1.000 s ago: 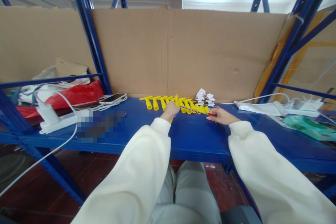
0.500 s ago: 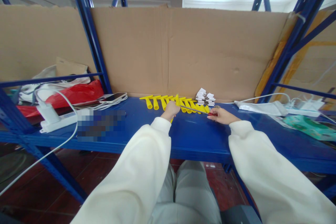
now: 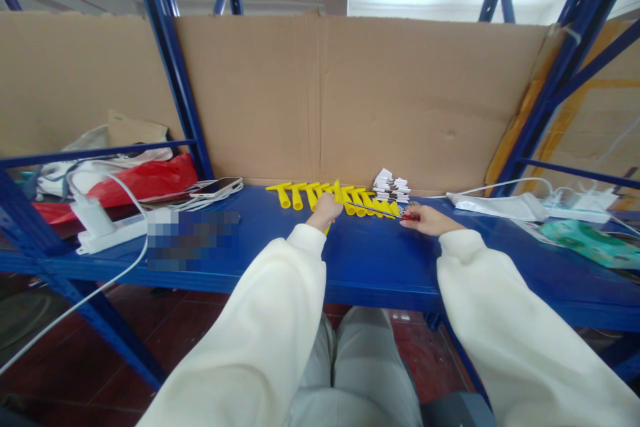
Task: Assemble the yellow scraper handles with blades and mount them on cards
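My left hand point(image 3: 324, 209) is closed around a yellow T-shaped tube point(image 3: 338, 191); part of it stands up above the fingers and a bit shows below the hand. In my right hand point(image 3: 428, 219) is a screwdriver point(image 3: 411, 217) with a red handle. Its thin metal shaft points left, and the tip lies close to the held tube; whether it touches cannot be made out. Several more yellow T-shaped tubes point(image 3: 297, 197) lie in a row on the blue shelf behind and beside my left hand. White pieces with dark clips point(image 3: 384, 184) are stacked behind the right end of the row.
A cardboard sheet point(image 3: 400, 93) stands along the back of the blue shelf point(image 3: 380, 260). To the left are a phone point(image 3: 217, 186), a white power strip point(image 3: 115, 230) and a red bag point(image 3: 165, 179). A white pouch point(image 3: 497, 205) and a green packet point(image 3: 595, 240) lie right.
My right hand has shifted slightly to the right with the screwdriver, drawing its tip a little back. My left hand holds its place.
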The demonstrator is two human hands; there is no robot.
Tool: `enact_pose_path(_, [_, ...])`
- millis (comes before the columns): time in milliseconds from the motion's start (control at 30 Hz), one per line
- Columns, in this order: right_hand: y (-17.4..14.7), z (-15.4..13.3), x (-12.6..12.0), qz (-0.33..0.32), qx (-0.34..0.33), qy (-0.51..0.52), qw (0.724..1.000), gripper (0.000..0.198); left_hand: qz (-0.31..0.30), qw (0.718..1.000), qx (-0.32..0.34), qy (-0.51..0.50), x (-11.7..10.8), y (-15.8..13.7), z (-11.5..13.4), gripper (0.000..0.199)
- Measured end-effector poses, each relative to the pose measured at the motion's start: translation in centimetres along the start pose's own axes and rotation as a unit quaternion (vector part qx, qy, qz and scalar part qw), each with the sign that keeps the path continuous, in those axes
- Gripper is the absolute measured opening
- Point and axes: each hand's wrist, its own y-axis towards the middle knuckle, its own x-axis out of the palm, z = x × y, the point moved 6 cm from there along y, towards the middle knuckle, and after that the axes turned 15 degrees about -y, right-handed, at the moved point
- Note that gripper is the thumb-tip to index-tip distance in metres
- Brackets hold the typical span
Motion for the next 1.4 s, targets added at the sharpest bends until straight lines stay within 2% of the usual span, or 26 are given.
enact_pose_path(133, [-0.1,2.1,0.1,-0.015,0.05,-0.043,0.998,0.018,0.003,1.0,0.007,-0.002,0.0,-0.1,0.2,0.017])
enact_pose_path(267, [0.0,3.9,0.4,-0.008,0.086,-0.092,0.992,0.014,0.01,1.0,0.001,-0.021,-0.1,-0.6,0.3,0.017])
enact_pose_path(533, [0.2,5.0,1.3,-0.028,0.097,-0.099,0.99,0.015,-0.006,1.0,0.016,0.025,0.2,-1.0,0.9,0.017])
enact_pose_path(633, [0.4,5.3,1.5,-0.022,0.088,-0.085,0.992,0.021,-0.013,0.998,0.025,0.056,0.5,-1.0,1.0,0.019])
enact_pose_path(733, [0.6,5.6,1.7,-0.02,0.075,-0.07,0.994,0.026,-0.018,0.992,0.047,0.117,1.0,-1.4,1.4,0.023])
enact_pose_path(833, [0.6,5.7,1.9,-0.028,0.079,-0.064,0.994,0.028,-0.023,0.977,0.101,0.185,1.5,-2.3,2.2,0.03])
enact_pose_path(1000, [0.5,5.5,1.8,-0.041,0.105,-0.063,0.992,0.03,-0.051,0.954,0.141,0.259,2.2,-3.9,2.5,0.035])
enact_pose_path(1100, [0.7,5.4,1.5,-0.023,0.129,-0.081,0.988,0.027,-0.06,0.94,0.157,0.296,2.5,-4.2,2.4,0.036])
enact_pose_path(1267, [1.2,5.0,0.8,0.021,0.141,-0.123,0.982,0.022,-0.066,0.929,0.176,0.32,3.0,-4.2,2.2,0.042])
enact_pose_path(1400, [1.5,4.0,0.6,-0.001,0.164,-0.143,0.976,0.026,-0.085,0.927,0.181,0.317,3.3,-4.1,2.0,0.049])
